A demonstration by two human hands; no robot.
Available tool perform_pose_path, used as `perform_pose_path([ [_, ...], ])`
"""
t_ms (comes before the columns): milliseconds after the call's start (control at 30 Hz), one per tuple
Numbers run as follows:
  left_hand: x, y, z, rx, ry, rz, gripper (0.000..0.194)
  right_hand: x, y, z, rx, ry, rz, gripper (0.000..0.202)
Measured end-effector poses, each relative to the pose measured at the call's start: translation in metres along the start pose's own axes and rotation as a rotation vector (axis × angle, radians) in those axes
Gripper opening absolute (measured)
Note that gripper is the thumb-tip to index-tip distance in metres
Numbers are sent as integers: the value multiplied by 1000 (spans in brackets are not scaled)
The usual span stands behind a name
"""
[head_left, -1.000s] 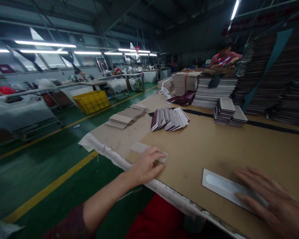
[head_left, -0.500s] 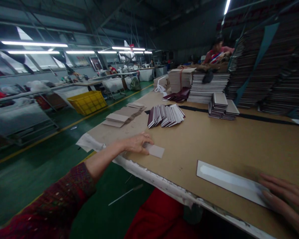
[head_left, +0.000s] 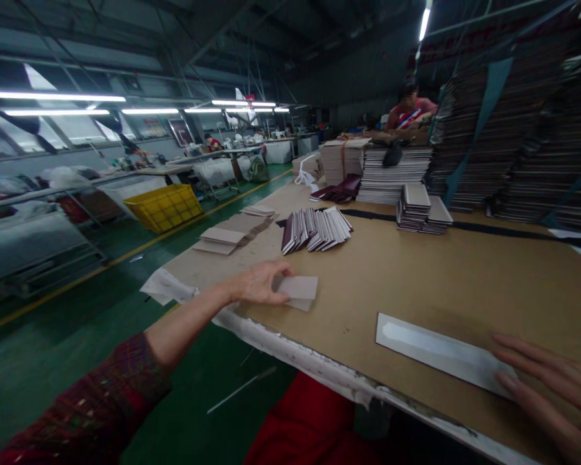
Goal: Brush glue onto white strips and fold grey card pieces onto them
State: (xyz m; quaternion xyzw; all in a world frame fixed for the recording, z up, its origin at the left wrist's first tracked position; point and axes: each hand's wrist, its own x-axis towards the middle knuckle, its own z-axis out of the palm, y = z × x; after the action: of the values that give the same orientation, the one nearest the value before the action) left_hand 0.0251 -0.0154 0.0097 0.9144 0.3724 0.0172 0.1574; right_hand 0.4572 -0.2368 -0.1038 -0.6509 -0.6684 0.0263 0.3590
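Observation:
Near the table's front edge, my left hand [head_left: 264, 282] pinches a small grey cardboard piece [head_left: 301, 287] between thumb and fingers. Its near edge seems doubled; a second piece or a shadow lies under it, I cannot tell which. At the right, my right hand [head_left: 547, 387] has its fingers stretched out. Its thumb rests on or just over the right end of a long pale board strip [head_left: 440, 352] with a whitish, shiny band along its middle. That strip lies flat on the brown tabletop [head_left: 348, 297].
Beyond my left hand are fanned cardboard pieces [head_left: 227, 236] and a leaning row of maroon-edged boards [head_left: 317, 229]. Small board stacks [head_left: 413, 206] and taller stacks [head_left: 394, 174] stand farther back. A person [head_left: 409, 113] sits behind them. A yellow bin [head_left: 164, 206] stands on the green floor.
My left hand has lifted and tilted the small cardboard piece slightly. My right hand stays by the strip's right end. The whole view has shifted a little.

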Motion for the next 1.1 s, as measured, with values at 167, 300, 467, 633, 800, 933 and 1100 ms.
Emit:
perform_pose_path([
  [167, 11, 81, 16, 43, 62, 138, 42, 22, -83, 3, 22, -78, -296, 47],
  [300, 20, 130, 40, 51, 25, 284, 40, 32, -105, 19, -74, -82, -473, 49],
  [467, 32, 148, 57, 43, 54, 348, 42, 31, -84, 23, -147, -75, -582, 46],
  [633, 38, 137, 62, -89, 498, 368, 65, 33, -40, -11, -86, 0, -355, 40],
  [800, 46, 117, 83, -232, 402, 192, 56, 24, 16, -50, -57, 106, 129, 54],
  [933, 53, 121, 98, -261, 154, 242, 58, 17, 23, -51, 24, -92, 134, 47],
  [1100, 61, 126, 106, -258, 153, 210, 52, 18, 18, -39, 77, -203, 30, 41],
])
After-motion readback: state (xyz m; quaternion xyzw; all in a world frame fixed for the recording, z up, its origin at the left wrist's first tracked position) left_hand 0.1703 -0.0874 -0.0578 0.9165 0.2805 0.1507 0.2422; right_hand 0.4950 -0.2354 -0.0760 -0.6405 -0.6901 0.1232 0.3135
